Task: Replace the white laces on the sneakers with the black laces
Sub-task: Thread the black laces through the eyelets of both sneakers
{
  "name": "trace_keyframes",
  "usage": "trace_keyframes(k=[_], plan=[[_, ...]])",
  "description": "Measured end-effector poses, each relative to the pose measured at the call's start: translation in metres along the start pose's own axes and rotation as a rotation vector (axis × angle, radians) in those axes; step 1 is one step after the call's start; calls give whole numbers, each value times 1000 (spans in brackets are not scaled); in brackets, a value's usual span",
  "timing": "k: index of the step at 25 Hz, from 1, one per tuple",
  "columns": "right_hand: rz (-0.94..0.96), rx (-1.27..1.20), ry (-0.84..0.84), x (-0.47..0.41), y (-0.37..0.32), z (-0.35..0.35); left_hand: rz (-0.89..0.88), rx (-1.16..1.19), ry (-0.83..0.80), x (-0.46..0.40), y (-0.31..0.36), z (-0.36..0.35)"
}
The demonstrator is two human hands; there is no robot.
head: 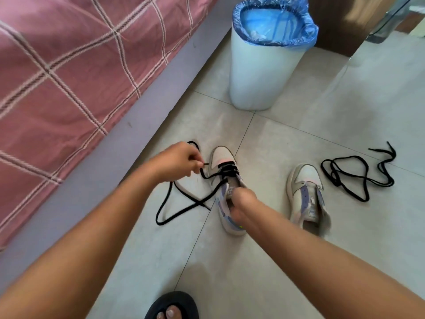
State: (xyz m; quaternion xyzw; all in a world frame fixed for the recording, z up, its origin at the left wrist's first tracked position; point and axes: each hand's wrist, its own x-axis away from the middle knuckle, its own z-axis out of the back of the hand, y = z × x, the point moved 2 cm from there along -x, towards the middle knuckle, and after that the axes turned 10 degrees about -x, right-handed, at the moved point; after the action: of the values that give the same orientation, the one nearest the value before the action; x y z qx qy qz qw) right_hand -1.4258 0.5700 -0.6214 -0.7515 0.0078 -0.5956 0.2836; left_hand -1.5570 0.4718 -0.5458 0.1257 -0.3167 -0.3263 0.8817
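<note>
With the right hand (pixel 241 203) gripping the tongue of the half-laced left sneaker (pixel 227 189) on the floor, the left hand (pixel 177 162) pinching the black lace (pixel 184 196) tip should feed it squarely through the next eyelet, keeping both ends even.

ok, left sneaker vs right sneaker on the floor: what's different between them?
Lacing: the left sneaker has a black lace crossing its front eyelets; the right sneaker has no lace.
Handling: the left hand pinches that lace and the right hand grips the left sneaker's opening; the right sneaker stands untouched.
Nearby: a spare black lace lies loose beside the right sneaker.
Shared: same pale colours, toes pointing away.
</note>
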Motion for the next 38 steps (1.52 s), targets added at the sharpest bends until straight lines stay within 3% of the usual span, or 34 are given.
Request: trace_keyframes(k=[3, 9, 15, 19, 21, 30, 35, 38], plan=[[-2, -464, 82, -10, 12, -13, -56, 251, 16, -28, 25, -50], [100, -423, 163, -2, -2, -6, 152, 656, 47, -43, 32, -67], [458, -336, -17, 33, -52, 9, 96, 893, 116, -19, 63, -28], [341, -473, -296, 56, -96, 11, 100, 1044, 231, -2, 100, -11], [316, -439, -395, 69, -111, 15, 93, 1108, 209, 2, 111, -1], [495, -252, -612, 108, -145, 35, 2, 1011, 134, 20, 135, 27], [651, -145, -578, 114, -145, 38, -11, 811, 322, 33, 141, 32], [668, -160, -565, 114, -145, 35, -4, 807, 404, 36, 143, 32]])
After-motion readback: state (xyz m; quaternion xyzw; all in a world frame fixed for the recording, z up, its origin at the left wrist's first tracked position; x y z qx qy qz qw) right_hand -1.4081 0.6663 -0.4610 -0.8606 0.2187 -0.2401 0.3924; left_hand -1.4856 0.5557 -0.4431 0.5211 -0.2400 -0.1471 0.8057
